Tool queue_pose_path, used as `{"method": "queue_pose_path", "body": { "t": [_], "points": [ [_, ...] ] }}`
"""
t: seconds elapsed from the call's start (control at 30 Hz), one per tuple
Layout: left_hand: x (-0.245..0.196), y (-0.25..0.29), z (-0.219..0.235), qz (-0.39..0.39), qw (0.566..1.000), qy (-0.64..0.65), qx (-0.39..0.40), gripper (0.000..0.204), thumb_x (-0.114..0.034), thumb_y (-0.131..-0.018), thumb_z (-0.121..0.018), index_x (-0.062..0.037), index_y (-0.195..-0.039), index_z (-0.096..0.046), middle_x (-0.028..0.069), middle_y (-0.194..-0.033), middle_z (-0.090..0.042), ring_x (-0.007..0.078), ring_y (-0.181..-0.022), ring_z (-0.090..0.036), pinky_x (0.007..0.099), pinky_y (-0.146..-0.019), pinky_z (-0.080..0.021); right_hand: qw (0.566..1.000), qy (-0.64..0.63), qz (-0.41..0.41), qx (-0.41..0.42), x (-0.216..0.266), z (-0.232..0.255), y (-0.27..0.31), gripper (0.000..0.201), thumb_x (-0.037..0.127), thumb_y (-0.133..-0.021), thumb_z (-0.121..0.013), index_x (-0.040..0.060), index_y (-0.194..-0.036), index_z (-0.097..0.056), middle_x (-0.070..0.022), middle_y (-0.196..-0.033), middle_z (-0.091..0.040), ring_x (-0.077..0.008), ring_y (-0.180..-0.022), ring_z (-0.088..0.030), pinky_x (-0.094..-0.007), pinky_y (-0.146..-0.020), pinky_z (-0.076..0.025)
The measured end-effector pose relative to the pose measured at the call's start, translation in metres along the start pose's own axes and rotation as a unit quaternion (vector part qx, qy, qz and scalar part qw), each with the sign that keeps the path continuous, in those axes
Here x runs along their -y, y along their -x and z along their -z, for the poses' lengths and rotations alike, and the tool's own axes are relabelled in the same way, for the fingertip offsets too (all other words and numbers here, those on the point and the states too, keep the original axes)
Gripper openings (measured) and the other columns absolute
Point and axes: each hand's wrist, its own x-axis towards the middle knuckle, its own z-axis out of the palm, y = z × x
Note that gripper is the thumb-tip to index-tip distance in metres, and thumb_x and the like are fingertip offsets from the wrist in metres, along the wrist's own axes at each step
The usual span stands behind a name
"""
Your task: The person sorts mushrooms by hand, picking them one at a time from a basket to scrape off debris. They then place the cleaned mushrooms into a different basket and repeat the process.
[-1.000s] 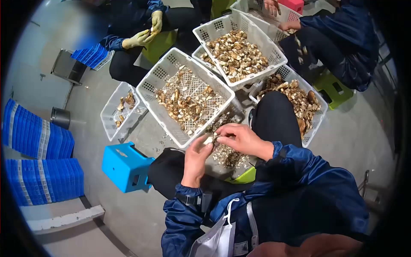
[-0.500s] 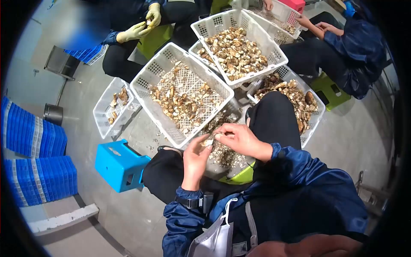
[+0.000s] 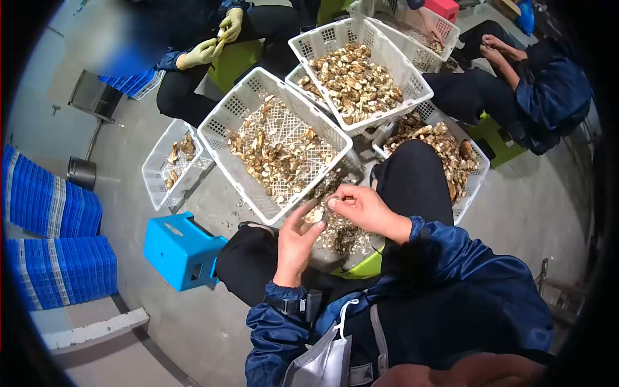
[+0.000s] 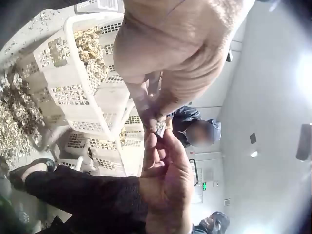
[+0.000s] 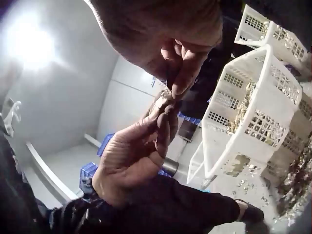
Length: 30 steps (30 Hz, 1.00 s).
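Observation:
My left hand (image 3: 296, 248) pinches a small pale mushroom piece (image 3: 315, 214) between thumb and fingers. Close against it, the thumb and forefinger of my right hand (image 3: 367, 214) pinch a small thin blade-like tool (image 5: 170, 79), mostly hidden by the fingertips. In the right wrist view the mushroom's whitish side shows above the left fingers. The two hands' fingertips meet in the left wrist view. Beneath them a heap of trimmings (image 3: 345, 237) covers the floor. Just beyond the hands stands a white basket (image 3: 242, 177) with brown and white mushroom pieces scattered over its mesh bottom.
A fuller mushroom basket (image 3: 409, 106) stands behind, and another basket (image 3: 474, 177) lies beyond my right knee. To the left are a small white basket (image 3: 155, 187), a blue stool (image 3: 171, 248) and stacked blue crates (image 3: 71, 271). Other people sit around the baskets, one wearing gloves (image 3: 203, 55).
My hands stay together over the heap; more of the mushroom's pale side now shows. The view has shifted slightly. At upper right, a seated person's hands have moved from a basket to their lap.

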Motion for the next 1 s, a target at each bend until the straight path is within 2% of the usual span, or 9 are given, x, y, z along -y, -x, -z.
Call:
{"method": "queue_pose_path", "body": {
  "t": [0.17,0.27,0.37,0.4,0.53,0.63,0.67,0.8,1.0],
  "points": [
    [0.002,-0.003,0.005,0.059,0.997,0.047,-0.016,0.057,0.004,-0.093,-0.066,0.0045,-0.147,-0.046,0.0140,-0.145,-0.053,0.0202,-0.126,-0.056,0.0321,-0.107,-0.047,1.000,0.024,-0.001,0.010,0.003,0.000,0.001,0.023,0.020,-0.098,-0.068,-0.0010,-0.090,-0.064,-0.0042,-0.088,-0.068,-0.0054,-0.076,-0.058,-0.0252,-0.065,-0.050],
    [0.016,-0.006,0.007,-0.063,0.997,-0.033,-0.019,0.060,0.005,-0.093,-0.066,0.0039,-0.149,-0.042,0.0159,-0.140,-0.056,0.0199,-0.123,-0.059,0.0320,-0.103,-0.050,0.999,0.011,0.044,0.028,0.003,-0.003,0.003,0.022,0.018,-0.097,-0.069,-0.0036,-0.093,-0.065,-0.0110,-0.103,-0.072,-0.0095,-0.088,-0.065,-0.0271,-0.076,-0.056],
    [0.004,-0.001,0.000,-0.037,0.999,-0.027,-0.014,0.065,0.008,-0.092,-0.067,0.0025,-0.151,-0.038,0.0174,-0.140,-0.056,0.0206,-0.126,-0.057,0.0312,-0.103,-0.050,0.999,0.000,0.026,0.031,0.002,-0.003,0.005,0.022,0.018,-0.097,-0.069,-0.0034,-0.095,-0.065,-0.0101,-0.102,-0.071,-0.0089,-0.086,-0.065,-0.0270,-0.075,-0.056],
    [0.004,0.000,0.001,-0.039,0.999,-0.024,-0.018,0.067,0.008,-0.091,-0.067,0.0023,-0.151,-0.037,0.0179,-0.140,-0.055,0.0211,-0.126,-0.057,0.0313,-0.103,-0.050,0.994,0.046,-0.091,0.029,0.023,0.001,0.005,0.023,0.018,-0.097,-0.070,-0.0042,-0.097,-0.066,-0.0104,-0.103,-0.071,-0.0100,-0.087,-0.066,-0.0277,-0.077,-0.057],
    [0.002,0.000,0.000,-0.053,0.998,-0.017,-0.017,0.073,0.011,-0.089,-0.067,0.0009,-0.153,-0.033,0.0205,-0.142,-0.052,0.0240,-0.127,-0.057,0.0323,-0.101,-0.051,0.996,-0.034,0.078,0.015,-0.002,-0.006,0.001,0.024,0.021,-0.097,-0.069,-0.0023,-0.102,-0.068,-0.0035,-0.085,-0.067,-0.0050,-0.076,-0.059,-0.0258,-0.064,-0.051],
    [0.009,-0.002,0.000,-0.075,0.995,-0.066,-0.019,0.074,0.011,-0.089,-0.067,-0.0002,-0.153,-0.032,0.0212,-0.141,-0.053,0.0249,-0.127,-0.057,0.0326,-0.101,-0.051,0.997,0.026,0.066,0.012,0.003,-0.004,0.005,0.024,0.020,-0.097,-0.068,-0.0028,-0.104,-0.068,-0.0049,-0.090,-0.068,-0.0059,-0.081,-0.061,-0.0258,-0.067,-0.052],
    [0.004,0.000,-0.002,-0.054,0.996,-0.063,-0.018,0.074,0.011,-0.089,-0.066,-0.0019,-0.154,-0.033,0.0218,-0.140,-0.054,0.0248,-0.127,-0.057,0.0328,-0.100,-0.051,0.996,0.037,-0.067,0.045,0.017,0.003,0.006,0.025,0.019,-0.097,-0.068,-0.0044,-0.105,-0.068,-0.0107,-0.103,-0.070,-0.0109,-0.090,-0.066,-0.0277,-0.079,-0.056],
    [0.001,0.000,-0.004,-0.055,0.991,-0.117,-0.026,0.077,0.012,-0.088,-0.067,0.0000,-0.154,-0.029,0.0203,-0.142,-0.053,0.0269,-0.131,-0.055,0.0355,-0.101,-0.052,0.984,0.143,0.100,0.035,0.013,0.005,0.005,0.027,0.023,-0.097,-0.068,-0.0037,-0.100,-0.068,-0.0101,-0.099,-0.070,-0.0091,-0.082,-0.063,-0.0270,-0.072,-0.054],
    [-0.004,0.003,-0.008,-0.070,0.984,-0.161,-0.027,0.079,0.012,-0.088,-0.067,-0.0032,-0.156,-0.029,0.0209,-0.138,-0.059,0.0247,-0.127,-0.059,0.0326,-0.096,-0.054,1.000,-0.002,-0.002,0.015,0.005,0.000,0.004,0.026,0.024,-0.095,-0.069,-0.0025,-0.096,-0.067,-0.0092,-0.091,-0.070,-0.0100,-0.079,-0.063,-0.0282,-0.071,-0.054]
  ]
}}
